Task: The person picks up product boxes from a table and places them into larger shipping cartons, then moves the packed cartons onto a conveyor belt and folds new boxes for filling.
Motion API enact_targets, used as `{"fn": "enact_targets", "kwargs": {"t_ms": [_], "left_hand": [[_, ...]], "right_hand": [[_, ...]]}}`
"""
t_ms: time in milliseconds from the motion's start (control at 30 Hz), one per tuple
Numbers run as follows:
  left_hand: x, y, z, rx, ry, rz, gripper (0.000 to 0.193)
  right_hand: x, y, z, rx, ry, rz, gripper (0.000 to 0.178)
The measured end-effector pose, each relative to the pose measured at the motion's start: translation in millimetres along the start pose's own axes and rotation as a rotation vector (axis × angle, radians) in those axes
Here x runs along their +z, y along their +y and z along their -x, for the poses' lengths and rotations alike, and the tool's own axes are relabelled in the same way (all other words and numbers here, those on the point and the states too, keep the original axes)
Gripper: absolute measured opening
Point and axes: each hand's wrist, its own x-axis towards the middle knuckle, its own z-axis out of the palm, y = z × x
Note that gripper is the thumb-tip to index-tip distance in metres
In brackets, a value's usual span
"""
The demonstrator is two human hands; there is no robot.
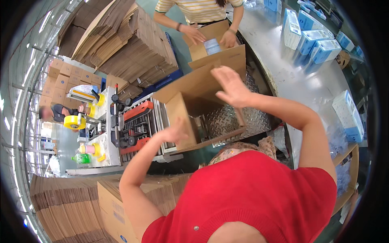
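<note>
An open brown cardboard carton (178,106) stands in front of me on a diamond-plate metal surface (259,121), and the metal pattern shows through the carton. My left hand (176,132) is against the outside of its left wall, fingers stretched out and a little blurred. At the carton's right side, my right hand (232,87) is raised with the palm flat and the fingers extended; whether it touches the cardboard I cannot tell. Neither hand grips anything.
Across from me, a co-worker in a striped top has both hands at another carton (197,52) holding a blue-and-white pack (212,46). Blue-and-white boxes (312,40) stand on the metal table (279,48) at right. Left are a tape machine (129,129) and flattened cardboard stacks (137,48).
</note>
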Motion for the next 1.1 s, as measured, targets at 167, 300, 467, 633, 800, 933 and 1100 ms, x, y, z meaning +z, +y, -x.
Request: {"fn": "enact_targets", "kwargs": {"t_ms": [167, 300, 467, 633, 800, 933, 1100], "left_hand": [[12, -1, -36, 0.314, -0.261, -0.382, 0.086], [29, 7, 31, 0.450, -0.266, -0.215, 0.058], [35, 14, 17, 0.336, 0.510, -0.563, 0.031], [54, -18, -102, 0.601, 0.901, -0.683, 0.028], [52, -4, -69, 0.918, 1.196, -0.749, 0.031], [28, 16, -57, 0.697, 1.555, -0.085, 0.024], [133, -193, -209, 0.092, 0.840, 0.664, 0.046]], "right_hand": [[128, -19, -15, -0.508, -0.458, -0.004, 0.065], [168, 1, -7, -0.579, -0.707, 0.014, 0.059], [89, -43, -98, -0.713, -0.126, 0.302, 0.040], [39, 1, -141, 0.281, -0.546, 0.121, 0.067], [102, 27, 15, 0.115, -0.428, 0.251, 0.069], [59, 75, 59, 0.495, -0.338, 0.421, 0.063], [10, 159, 90, 1.047, -0.181, 0.115, 0.052]]}}
